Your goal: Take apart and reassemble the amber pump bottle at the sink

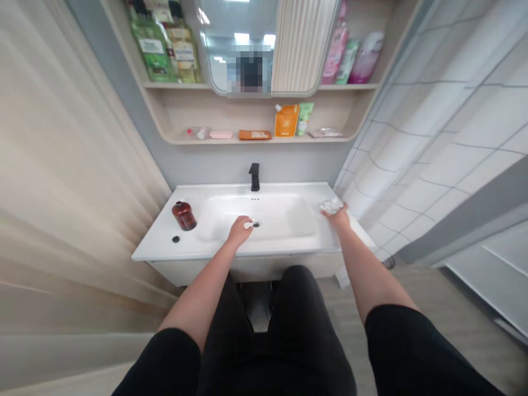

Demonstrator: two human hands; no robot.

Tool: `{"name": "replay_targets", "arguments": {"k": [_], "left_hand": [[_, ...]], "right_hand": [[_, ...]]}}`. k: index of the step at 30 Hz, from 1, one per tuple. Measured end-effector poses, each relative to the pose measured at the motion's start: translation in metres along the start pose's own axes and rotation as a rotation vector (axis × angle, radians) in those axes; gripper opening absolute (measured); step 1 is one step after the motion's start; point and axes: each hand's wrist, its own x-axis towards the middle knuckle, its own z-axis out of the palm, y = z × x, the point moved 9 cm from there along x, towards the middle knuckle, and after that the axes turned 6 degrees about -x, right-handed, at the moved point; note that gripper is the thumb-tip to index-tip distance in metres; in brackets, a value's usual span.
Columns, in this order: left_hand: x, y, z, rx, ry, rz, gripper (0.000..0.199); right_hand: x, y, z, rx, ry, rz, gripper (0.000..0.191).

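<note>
Room: tiled bathroom – a white ceramic desk (157, 247) with a sunken basin (284, 217) and a matte black faucet (254, 177)
Left hand (239, 231): curled over the basin, touching a small white piece (248, 224) beside the drain – grip unclear
Right hand (339, 216): closed on a crumpled clear plastic item (330, 206) at the desk's right side
Nearby: a dark brown glass bottle (184, 215) left of the basin
</note>
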Motion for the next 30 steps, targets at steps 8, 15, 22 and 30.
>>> {"name": "replay_targets", "arguments": {"k": [8,15,22,30], "left_hand": [[0.000,0.005,-0.001,0.032,-0.009,0.057,0.025],[-0.019,0.047,-0.011,0.030,0.026,0.140,0.025],[-0.012,0.159,-0.158,0.236,0.078,0.305,0.040],[0.110,0.118,-0.333,0.815,0.102,-0.212,0.023]], "right_hand": [[-0.113,-0.073,0.022,0.107,-0.045,-0.212,0.048],[-0.234,-0.208,0.146,-0.006,-0.718,-0.553,0.025],[-0.232,-0.194,0.166,-0.129,-0.772,-0.501,0.024],[-0.231,-0.192,0.168,-0.127,-0.785,-0.490,0.021]]}}
